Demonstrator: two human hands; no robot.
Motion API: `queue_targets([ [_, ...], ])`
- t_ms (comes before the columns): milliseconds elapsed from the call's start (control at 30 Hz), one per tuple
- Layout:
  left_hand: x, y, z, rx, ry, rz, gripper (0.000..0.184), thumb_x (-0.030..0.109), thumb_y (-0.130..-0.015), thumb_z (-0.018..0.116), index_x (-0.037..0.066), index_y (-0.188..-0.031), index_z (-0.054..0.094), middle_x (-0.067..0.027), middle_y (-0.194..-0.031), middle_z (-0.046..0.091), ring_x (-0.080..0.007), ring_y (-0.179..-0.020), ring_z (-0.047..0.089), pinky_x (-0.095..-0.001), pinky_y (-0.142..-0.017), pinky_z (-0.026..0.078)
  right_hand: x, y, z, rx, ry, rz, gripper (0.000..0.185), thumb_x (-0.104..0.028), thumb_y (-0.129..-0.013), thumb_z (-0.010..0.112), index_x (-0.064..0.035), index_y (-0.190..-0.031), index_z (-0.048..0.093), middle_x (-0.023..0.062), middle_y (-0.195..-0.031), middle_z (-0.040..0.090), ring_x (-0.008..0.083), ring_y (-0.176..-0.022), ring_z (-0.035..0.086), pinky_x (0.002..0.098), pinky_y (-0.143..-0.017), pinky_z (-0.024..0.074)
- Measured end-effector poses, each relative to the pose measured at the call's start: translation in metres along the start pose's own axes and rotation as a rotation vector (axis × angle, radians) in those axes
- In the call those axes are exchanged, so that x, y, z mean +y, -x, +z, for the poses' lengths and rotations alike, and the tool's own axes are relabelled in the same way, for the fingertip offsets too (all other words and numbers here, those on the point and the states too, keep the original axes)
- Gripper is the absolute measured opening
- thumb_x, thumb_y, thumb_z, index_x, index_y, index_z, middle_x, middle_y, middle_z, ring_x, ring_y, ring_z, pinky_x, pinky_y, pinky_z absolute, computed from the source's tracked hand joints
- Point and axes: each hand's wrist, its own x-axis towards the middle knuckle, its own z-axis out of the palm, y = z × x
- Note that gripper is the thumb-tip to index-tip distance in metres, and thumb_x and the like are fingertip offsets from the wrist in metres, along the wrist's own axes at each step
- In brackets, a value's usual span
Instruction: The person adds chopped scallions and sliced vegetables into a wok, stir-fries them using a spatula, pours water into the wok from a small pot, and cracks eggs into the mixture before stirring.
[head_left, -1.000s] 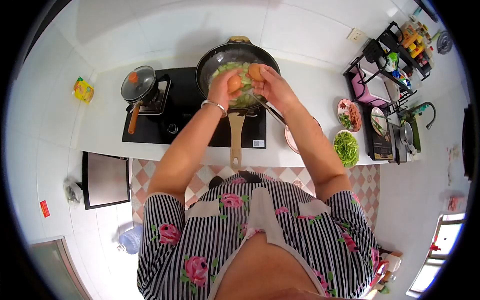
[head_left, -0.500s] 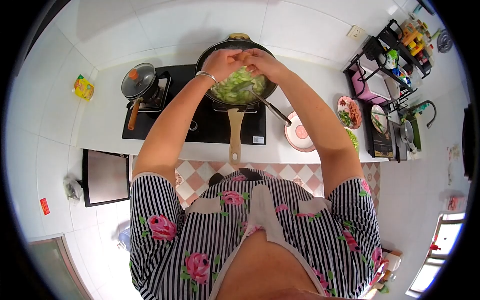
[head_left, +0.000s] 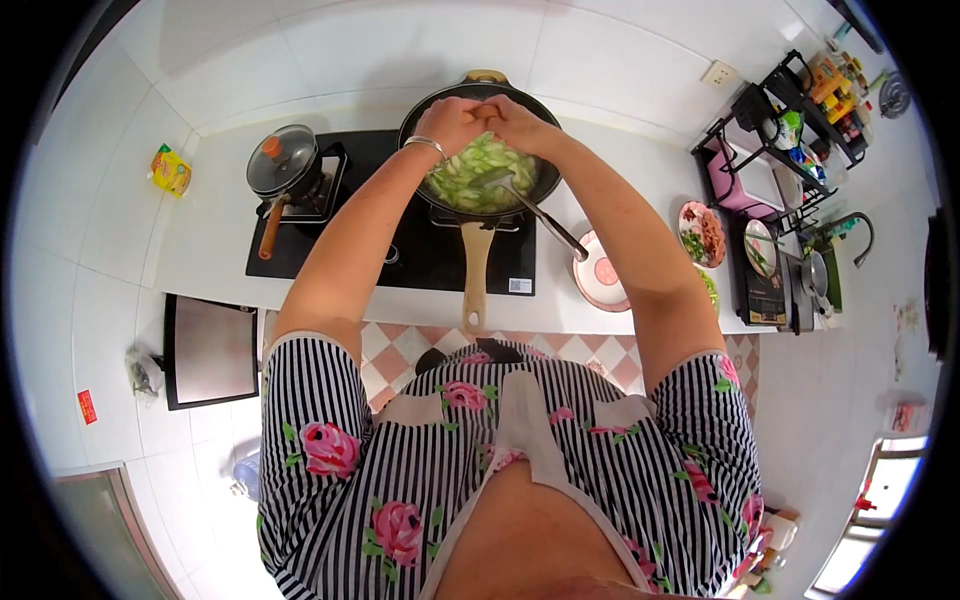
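Note:
Both my hands are together above the far side of a dark wok [head_left: 411, 125]. My left hand [head_left: 447, 123], with a bracelet at the wrist, and my right hand [head_left: 521, 126] have their fingers closed around what looks like a brown egg [head_left: 487, 112]. My fingers cover most of it. Below them, pale green sliced vegetables [head_left: 482, 178] fill the wok. A metal spatula [head_left: 553, 230] rests in them, its handle leaning out over the wok's right rim. The wok's beige handle [head_left: 475, 275] points toward me.
A lidded saucepan [head_left: 284, 165] sits on the left burner of the black cooktop [head_left: 350, 240]. Right of the wok is a pink-and-white plate [head_left: 592, 290]. Farther right are a plate of chopped meat and greens [head_left: 703, 234], a black rack [head_left: 722, 140] and a tap [head_left: 862, 238].
My hands have drawn closer together over the wok, with the brown egg showing between them. The whole view has shifted slightly.

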Motion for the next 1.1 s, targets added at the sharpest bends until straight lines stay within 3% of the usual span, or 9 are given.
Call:
queue_targets([
  [200, -0.012, -0.004, 0.015, 0.002, 0.021, -0.013, 0.035, 0.032, -0.074, 0.069, 0.013, -0.103, 0.067, -0.014, -0.093, 0.066, -0.0307, -0.086, 0.063, -0.0363, -0.076, 0.05, 0.029, -0.013, 0.008, 0.02, 0.026, -0.036, 0.037, -0.019, -0.087, 0.05, 0.0052, -0.114, 0.043, 0.0191, -0.106, 0.056, 0.0268, -0.098, 0.056, 0.0337, -0.085, 0.0432],
  [800, -0.021, -0.004, 0.027, 0.111, 0.024, 0.024, 0.031, 0.024, -0.075, 0.067, 0.013, -0.105, 0.067, -0.0127, -0.095, 0.065, -0.0287, -0.087, 0.063, -0.0357, -0.077, 0.05, 0.054, -0.025, 0.011, -0.011, 0.002, -0.097, 0.035, -0.011, -0.088, 0.048, 0.0033, -0.118, 0.039, 0.0164, -0.111, 0.053, 0.0238, -0.101, 0.053, 0.0325, -0.089, 0.0418],
  [1000, -0.032, -0.015, 0.026, 0.14, 0.035, 0.073, 0.029, 0.022, -0.077, 0.066, 0.012, -0.104, 0.067, -0.0114, -0.091, 0.065, -0.0285, -0.085, 0.062, -0.0354, -0.076, 0.05, 0.059, -0.031, 0.001, 0.019, 0.0, -0.162, 0.035, -0.007, -0.088, 0.045, 0.0002, -0.121, 0.038, 0.0168, -0.113, 0.051, 0.0267, -0.104, 0.051, 0.0345, -0.092, 0.04],
  [1100, -0.028, -0.02, 0.022, 0.188, -0.052, 0.137, 0.027, 0.021, -0.078, 0.064, 0.012, -0.103, 0.067, -0.009, -0.09, 0.064, -0.0277, -0.083, 0.062, -0.0364, -0.074, 0.05, 0.053, -0.029, -0.007, 0.13, 0.364, -0.31, 0.038, -0.006, -0.087, 0.046, -0.0014, -0.124, 0.036, 0.0189, -0.113, 0.049, 0.0321, -0.107, 0.051, 0.0374, -0.092, 0.0408],
])
